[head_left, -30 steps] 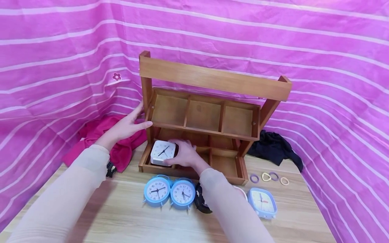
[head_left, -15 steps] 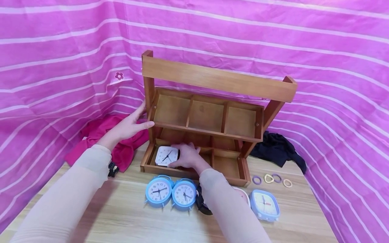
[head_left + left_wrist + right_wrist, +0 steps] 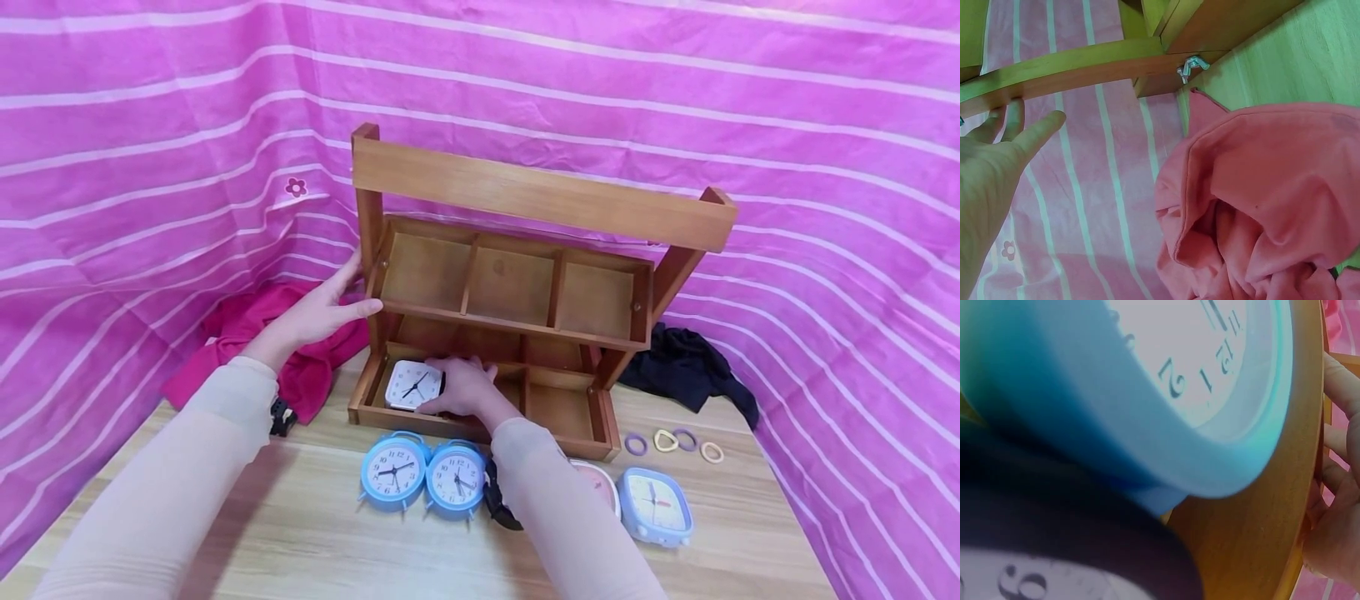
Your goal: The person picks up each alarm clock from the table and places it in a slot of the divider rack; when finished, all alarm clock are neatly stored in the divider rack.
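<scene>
In the head view my right hand (image 3: pixel 467 388) grips the right side of a white square clock (image 3: pixel 415 385). The clock lies face up, leaning back, in the left compartment of the lower tray of a wooden two-tier rack (image 3: pixel 540 187). In the right wrist view the right hand (image 3: pixel 1340 481) reaches past the tray's wooden front edge; its clock is hidden there. My left hand (image 3: pixel 322 310) rests with straight fingers against the rack's left upright, its thumb near the upper tray's corner. The left wrist view shows the fingertips of that hand (image 3: pixel 997 162) touching the wooden bar.
Before the rack stand two blue alarm clocks (image 3: pixel 392 472), a black clock (image 3: pixel 501 502), a pink clock (image 3: pixel 600 485) and a light-blue square clock (image 3: pixel 656 508). Several rings (image 3: pixel 666 440) lie right. Red cloth (image 3: pixel 1272 187) lies left, black cloth (image 3: pixel 686 367) right.
My right hand has lowered the white clock into the lower left compartment, and both moved little in the last half second. The left hand stays against the rack. The head view has shifted slightly.
</scene>
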Motion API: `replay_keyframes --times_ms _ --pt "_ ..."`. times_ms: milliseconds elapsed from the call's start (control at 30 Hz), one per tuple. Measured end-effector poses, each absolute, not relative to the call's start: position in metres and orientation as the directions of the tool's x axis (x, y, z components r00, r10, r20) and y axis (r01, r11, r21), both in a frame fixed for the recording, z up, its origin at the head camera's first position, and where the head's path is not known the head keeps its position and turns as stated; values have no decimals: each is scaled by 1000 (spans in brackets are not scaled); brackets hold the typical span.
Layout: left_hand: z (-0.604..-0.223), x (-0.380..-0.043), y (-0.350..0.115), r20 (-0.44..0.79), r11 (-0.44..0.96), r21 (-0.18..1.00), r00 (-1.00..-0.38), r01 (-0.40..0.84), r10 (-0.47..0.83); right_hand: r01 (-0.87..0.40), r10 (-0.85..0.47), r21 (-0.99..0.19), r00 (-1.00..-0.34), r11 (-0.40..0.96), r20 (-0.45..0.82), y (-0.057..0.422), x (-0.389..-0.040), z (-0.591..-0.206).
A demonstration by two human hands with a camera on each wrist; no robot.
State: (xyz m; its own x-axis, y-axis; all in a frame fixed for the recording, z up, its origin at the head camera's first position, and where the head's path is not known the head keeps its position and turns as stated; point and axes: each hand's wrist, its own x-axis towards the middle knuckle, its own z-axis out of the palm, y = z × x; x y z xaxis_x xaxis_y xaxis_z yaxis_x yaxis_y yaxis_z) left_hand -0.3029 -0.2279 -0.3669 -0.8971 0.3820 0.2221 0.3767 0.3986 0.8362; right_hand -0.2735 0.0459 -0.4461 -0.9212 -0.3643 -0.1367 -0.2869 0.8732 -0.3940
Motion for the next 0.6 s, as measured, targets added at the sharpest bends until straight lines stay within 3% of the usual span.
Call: replay_keyframes --times_ms 600 --pt "-364 -300 -229 192 427 832 -906 354 377 -299 -375 -420 -921 857 -108 48 -265 -442"
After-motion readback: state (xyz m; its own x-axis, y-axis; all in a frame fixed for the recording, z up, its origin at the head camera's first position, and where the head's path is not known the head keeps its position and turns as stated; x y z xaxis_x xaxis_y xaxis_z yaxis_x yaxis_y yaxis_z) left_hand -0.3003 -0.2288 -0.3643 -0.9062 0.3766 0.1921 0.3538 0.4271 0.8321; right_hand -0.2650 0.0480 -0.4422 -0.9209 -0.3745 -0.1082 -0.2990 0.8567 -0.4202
